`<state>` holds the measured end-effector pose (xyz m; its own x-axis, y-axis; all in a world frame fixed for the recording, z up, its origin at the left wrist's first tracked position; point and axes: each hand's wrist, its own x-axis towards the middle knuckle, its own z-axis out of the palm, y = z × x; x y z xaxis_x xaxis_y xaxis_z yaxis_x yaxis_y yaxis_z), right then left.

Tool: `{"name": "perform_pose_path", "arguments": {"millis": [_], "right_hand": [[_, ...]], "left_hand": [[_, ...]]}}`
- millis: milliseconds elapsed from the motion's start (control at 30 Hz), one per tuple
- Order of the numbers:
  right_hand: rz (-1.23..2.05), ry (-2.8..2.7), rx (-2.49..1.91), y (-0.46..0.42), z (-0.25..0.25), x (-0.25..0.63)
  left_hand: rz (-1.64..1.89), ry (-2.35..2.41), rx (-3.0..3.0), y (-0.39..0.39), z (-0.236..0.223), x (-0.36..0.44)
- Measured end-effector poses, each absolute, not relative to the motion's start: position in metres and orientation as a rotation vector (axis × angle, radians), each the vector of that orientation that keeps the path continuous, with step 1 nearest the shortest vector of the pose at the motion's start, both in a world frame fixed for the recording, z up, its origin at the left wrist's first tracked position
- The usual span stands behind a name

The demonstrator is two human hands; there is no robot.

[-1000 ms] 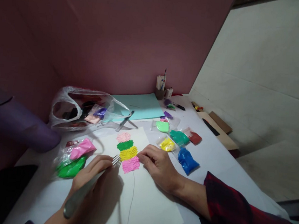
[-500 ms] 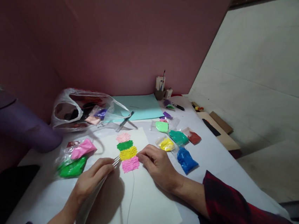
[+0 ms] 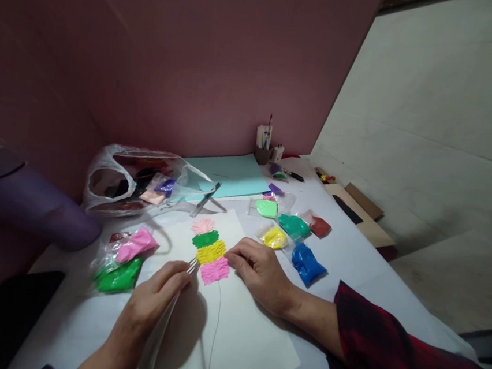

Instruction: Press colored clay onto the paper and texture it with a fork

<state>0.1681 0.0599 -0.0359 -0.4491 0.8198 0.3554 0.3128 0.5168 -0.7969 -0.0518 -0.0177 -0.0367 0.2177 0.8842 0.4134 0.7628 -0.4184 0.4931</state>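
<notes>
My left hand (image 3: 158,292) is closed round a metal fork (image 3: 193,266), whose tines touch or nearly touch the left edge of the yellow clay patch (image 3: 211,253). The fork's handle runs back under my palm towards me. My right hand (image 3: 263,273) has its fingertips pinched together at the right edge of the yellow and pink patches; whatever is between them is hidden. Above the yellow lie a green patch (image 3: 206,239) and a pale pink patch (image 3: 203,225), with a bright pink patch (image 3: 215,271) below. All have ridged surfaces and sit on white paper (image 3: 252,347) bearing a thin drawn line.
Bagged clay lies right, including blue (image 3: 306,265), teal (image 3: 294,227) and yellow (image 3: 274,238). Pink (image 3: 138,245) and green (image 3: 119,276) packs lie left. Behind are a plastic bag (image 3: 98,185), blue-green sheet (image 3: 233,174) and pen cup (image 3: 263,153). A purple cylinder (image 3: 39,205) stands far left.
My left hand and the fork have shifted slightly to the right, and the handle has swung a little right. My right hand and the clay patches look the same.
</notes>
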Motion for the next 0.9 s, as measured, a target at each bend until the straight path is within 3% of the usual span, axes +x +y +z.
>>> {"name": "perform_pose_path", "arguments": {"millis": [900], "right_hand": [[0.821,-2.016,-0.938,0.060,-0.036,0.168]], "left_hand": [[0.827,1.561,2.501,-0.025,-0.029,-0.048]]}}
